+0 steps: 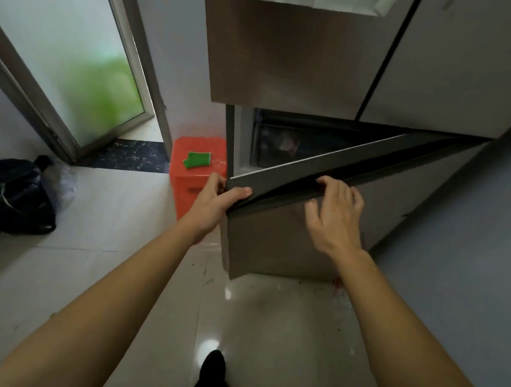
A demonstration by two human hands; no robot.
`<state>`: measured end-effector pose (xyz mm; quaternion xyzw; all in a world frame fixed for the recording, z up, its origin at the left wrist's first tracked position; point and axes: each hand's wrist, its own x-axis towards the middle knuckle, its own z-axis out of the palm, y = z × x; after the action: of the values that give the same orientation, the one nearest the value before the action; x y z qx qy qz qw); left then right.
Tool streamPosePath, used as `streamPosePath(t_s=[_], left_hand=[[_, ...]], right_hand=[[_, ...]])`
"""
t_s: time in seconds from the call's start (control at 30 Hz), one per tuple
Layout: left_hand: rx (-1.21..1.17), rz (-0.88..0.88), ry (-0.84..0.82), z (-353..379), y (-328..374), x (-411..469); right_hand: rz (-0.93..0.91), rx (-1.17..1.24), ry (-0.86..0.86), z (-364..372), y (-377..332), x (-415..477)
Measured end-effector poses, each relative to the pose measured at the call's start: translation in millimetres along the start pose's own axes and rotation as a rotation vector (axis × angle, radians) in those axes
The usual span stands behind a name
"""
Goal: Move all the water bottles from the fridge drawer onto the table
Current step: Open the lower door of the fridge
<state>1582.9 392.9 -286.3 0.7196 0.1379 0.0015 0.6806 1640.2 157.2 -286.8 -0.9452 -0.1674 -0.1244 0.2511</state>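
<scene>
Gripping ajar brown drawer [273,244] corner: left hand [213,204]; fingers [330,183] spread atop: right hand [334,223]

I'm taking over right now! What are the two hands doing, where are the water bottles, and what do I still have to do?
The left hand grips the near corner of the lower fridge door, which is swung partly open.
The right hand touches the door's top edge with its fingertips, thumb free.
The fridge drawer behind the door looks pushed in and is dim. No bottles can be made out, and no table is in view.
Done: door partly open.
Left: open it fully, pull out the drawer, carry every bottle to the table.
</scene>
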Motion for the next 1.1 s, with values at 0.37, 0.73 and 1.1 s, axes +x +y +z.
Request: streamPosePath(t_s=[0.37,0.73,1.1], left_hand=[[0.266,-0.03,-0.546,191.8,-14.7,-125.1],[0.996,0.619,-0.637,392.6,40.5,-110.6],[1.132,0.606,-0.733,469.0,55.2,-112.7]], right_hand=[[0.217,0.329,-0.065,-115.3,113.9,-160.2],[0.536,0.062,-0.101,-264.3,209.9,-252.6],[0.613,-0.605,0.06,-274.6,255.9,-273.8]])
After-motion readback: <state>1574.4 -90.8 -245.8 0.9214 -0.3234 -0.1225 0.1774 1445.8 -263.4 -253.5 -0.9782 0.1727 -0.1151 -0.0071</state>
